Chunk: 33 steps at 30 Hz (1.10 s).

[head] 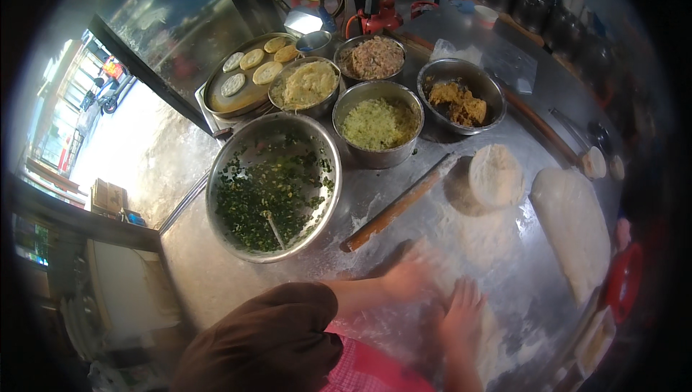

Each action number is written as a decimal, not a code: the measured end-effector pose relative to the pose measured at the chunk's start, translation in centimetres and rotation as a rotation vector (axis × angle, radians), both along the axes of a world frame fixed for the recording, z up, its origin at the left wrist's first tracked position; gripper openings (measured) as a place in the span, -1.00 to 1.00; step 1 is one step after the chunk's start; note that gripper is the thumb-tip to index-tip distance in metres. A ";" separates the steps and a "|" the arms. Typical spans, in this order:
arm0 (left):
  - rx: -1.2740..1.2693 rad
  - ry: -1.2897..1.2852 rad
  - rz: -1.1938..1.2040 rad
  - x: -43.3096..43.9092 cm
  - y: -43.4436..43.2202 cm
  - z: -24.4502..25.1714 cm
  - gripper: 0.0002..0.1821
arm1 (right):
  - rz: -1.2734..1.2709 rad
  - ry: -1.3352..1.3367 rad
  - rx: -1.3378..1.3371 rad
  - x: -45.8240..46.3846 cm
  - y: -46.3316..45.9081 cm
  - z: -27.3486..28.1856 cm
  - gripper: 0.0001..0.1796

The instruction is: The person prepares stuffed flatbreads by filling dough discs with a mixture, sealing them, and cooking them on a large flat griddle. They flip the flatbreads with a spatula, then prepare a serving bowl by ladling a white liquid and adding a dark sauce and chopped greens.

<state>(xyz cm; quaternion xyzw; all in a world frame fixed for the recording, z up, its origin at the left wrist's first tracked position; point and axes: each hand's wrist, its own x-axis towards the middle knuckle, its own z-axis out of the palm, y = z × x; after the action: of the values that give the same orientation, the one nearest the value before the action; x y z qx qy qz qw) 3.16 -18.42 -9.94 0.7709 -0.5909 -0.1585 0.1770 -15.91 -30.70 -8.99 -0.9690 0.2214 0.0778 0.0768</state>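
Observation:
My left hand [413, 272] is blurred over the floured metal tabletop, and its fingers are hard to make out. Beside it, my right hand [460, 313] lies palm down with its fingers stretched out. A pale, floury patch [444, 269] shows between the hands; whether it is dough or loose flour I cannot tell. Just beyond them, a wooden rolling pin [397, 205] lies aslant, dusted with flour. A round, flour-coated container [496, 176] stands past my right hand. Farther right rests a large, smooth slab of dough [572, 232].
A wide steel basin [335, 192] holds chopped greens and a utensil. Behind it are steel bowls of mashed filling [305, 86], shredded vegetable [378, 124], minced filling [373, 59] and brown paste [458, 103]. Several flatbreads lie on a round griddle [216, 92]. A red basin [624, 283] sits at right.

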 end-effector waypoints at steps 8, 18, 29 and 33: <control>0.094 -0.003 0.055 5.2 -9.7 -1.3 -0.29 | -0.263 -0.266 -0.042 4.3 -8.1 -1.5 -0.32; 0.159 -0.007 0.186 4.3 1.6 -1.4 -0.24 | -0.012 -0.030 0.492 1.7 -5.1 1.9 -0.25; -0.044 -0.085 0.187 3.5 2.4 -3.9 -0.23 | 0.046 -0.186 0.072 13.7 -10.8 -4.3 -0.25; -0.057 -0.037 0.178 3.8 2.3 -3.5 -0.13 | -0.202 -0.160 0.049 3.8 -13.4 -4.3 -0.24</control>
<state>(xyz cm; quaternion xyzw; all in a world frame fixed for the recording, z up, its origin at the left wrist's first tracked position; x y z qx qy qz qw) 7.00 -16.15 -13.42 0.8179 -0.5274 -0.1109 0.2013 -12.15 -44.15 -13.25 -0.9427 0.3092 -0.0023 0.1253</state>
